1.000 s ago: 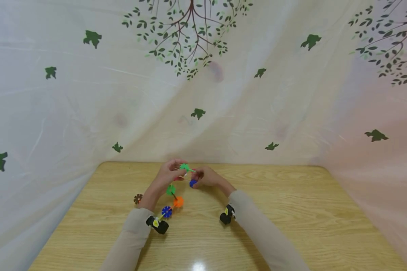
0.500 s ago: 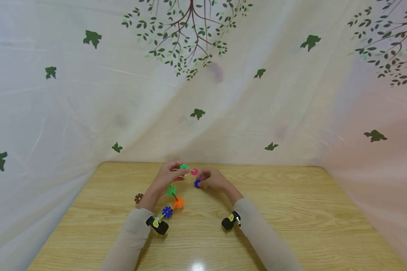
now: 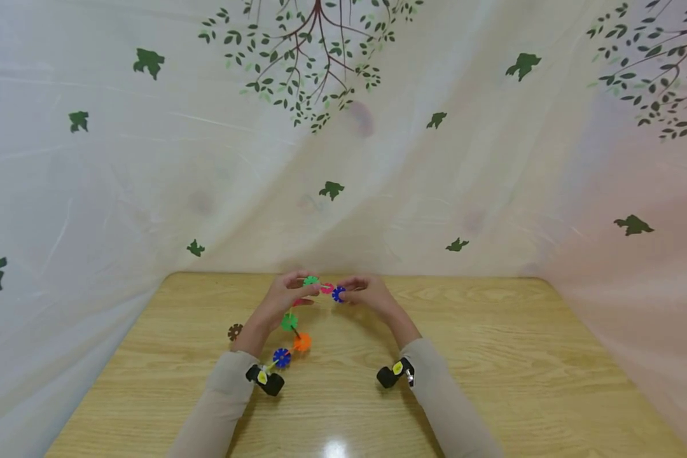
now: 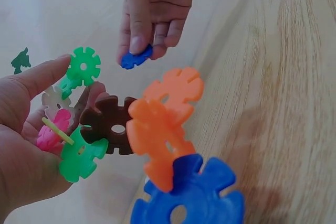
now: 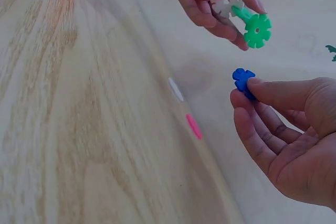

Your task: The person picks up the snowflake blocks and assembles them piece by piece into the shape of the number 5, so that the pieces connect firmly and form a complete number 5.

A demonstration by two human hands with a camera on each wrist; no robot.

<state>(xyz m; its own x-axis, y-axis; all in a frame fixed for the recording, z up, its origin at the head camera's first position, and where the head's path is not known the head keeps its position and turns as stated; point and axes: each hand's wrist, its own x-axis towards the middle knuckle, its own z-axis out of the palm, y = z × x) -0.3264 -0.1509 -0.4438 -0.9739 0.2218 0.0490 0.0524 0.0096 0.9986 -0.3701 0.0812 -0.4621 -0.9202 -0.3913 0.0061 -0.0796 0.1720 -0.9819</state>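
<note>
My left hand (image 3: 283, 298) holds a chain of interlocking plastic snowflake discs. In the left wrist view, a green disc (image 4: 84, 66) ends the chain by the thumb. A clear disc, a pink disc (image 4: 52, 129), a green disc (image 4: 83, 156), a brown disc (image 4: 113, 124), orange discs (image 4: 173, 93) and a large blue disc (image 4: 191, 198) follow toward the camera. My right hand (image 3: 369, 294) pinches a loose blue disc (image 5: 243, 81) between thumb and fingers. The blue disc is apart from the chain's green end.
A loose brown disc (image 3: 235, 332) lies on the wooden table (image 3: 492, 356) left of my left wrist. Near the table's far edge lie a white disc (image 5: 176, 89) and a pink disc (image 5: 193, 126). A patterned cloth (image 3: 235, 178) hangs behind the table.
My right hand has moved right, then toward the far edge, bringing the blue disc level with the chain's green end. The left hand stays nearly in place.
</note>
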